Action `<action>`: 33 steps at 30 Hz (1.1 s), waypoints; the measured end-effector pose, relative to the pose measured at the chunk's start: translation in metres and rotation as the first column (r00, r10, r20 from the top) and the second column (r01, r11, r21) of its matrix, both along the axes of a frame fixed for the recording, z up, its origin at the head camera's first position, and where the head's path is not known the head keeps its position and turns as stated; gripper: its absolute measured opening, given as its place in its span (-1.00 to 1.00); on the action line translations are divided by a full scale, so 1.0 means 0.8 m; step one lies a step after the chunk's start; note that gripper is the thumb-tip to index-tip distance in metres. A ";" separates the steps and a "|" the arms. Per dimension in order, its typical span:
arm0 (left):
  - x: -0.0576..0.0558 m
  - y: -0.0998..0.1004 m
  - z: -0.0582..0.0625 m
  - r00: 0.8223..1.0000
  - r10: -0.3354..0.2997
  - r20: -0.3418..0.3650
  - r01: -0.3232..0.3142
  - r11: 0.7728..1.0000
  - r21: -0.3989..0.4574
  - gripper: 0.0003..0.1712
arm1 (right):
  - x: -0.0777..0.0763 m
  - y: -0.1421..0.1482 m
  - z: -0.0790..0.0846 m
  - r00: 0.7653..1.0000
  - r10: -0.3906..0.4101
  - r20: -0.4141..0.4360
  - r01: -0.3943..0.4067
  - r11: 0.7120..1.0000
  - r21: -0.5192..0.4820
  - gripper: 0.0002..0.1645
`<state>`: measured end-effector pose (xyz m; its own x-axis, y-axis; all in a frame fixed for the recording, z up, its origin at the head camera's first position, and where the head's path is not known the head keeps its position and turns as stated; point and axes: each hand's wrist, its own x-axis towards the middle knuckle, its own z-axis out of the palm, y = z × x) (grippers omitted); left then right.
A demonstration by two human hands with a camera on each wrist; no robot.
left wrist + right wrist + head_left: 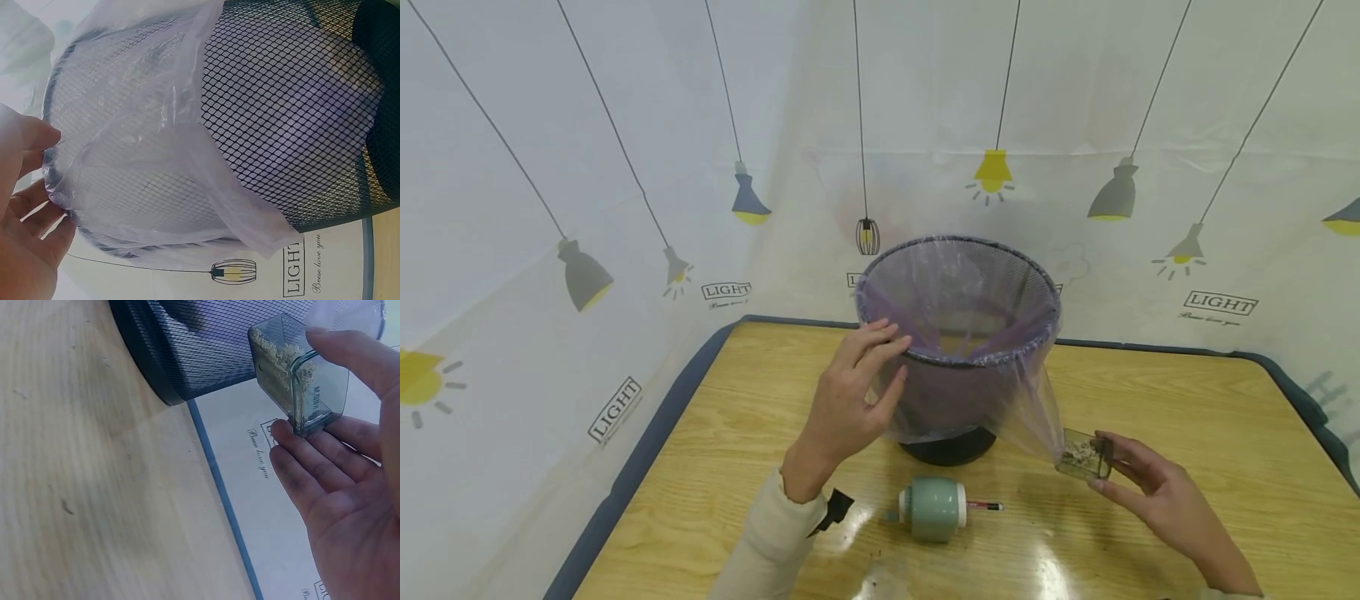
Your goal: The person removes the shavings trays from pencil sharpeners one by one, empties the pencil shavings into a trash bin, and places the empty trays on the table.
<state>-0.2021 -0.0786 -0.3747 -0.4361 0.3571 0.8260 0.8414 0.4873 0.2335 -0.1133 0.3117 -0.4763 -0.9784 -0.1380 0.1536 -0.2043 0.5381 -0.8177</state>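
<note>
On head cam I see the right hand (1172, 500) pinching a clear container (1081, 456) just beside the bin (947, 400); left wrist: left hand (28, 250) spread, touching the rim (964, 363); right wrist: shavings (275, 359) inside — emptying step, I'd guess; next calls for lifting, then tipping.

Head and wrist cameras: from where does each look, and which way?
Head: worn on the head, facing forward and down at the mesh wastebasket; left hand and right hand show.
Left wrist: worn there, facing the purple bin liner; left hand shows.
Right wrist: worn there, facing the clear shavings container; right hand shows.
Head and right wrist both show the clear shavings container.
</note>
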 end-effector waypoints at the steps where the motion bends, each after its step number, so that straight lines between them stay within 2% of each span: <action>1: 0.000 0.000 0.000 1.000 0.001 -0.001 -0.001 1.000 -0.001 -0.60 | 0.000 0.001 0.002 1.000 -0.006 -0.002 0.006 1.000 0.004 -0.28; 7: 0.001 0.000 0.002 1.000 0.002 -0.001 -0.002 1.000 -0.007 -0.59 | 0.001 0.003 0.012 0.999 -0.028 -0.026 0.028 1.000 0.009 -0.27; 33: 0.000 -0.004 0.000 1.000 -0.002 0.000 0.002 1.000 -0.009 -0.63 | 0.004 -0.005 0.055 0.984 -0.013 -0.179 0.007 0.999 -0.032 -0.26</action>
<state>-0.2019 -0.0822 -0.3746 -0.4355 0.3651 0.8228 0.8424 0.4876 0.2295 -0.1097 0.3073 -0.4327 -0.9361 -0.1208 0.3303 -0.3435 0.5160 -0.7847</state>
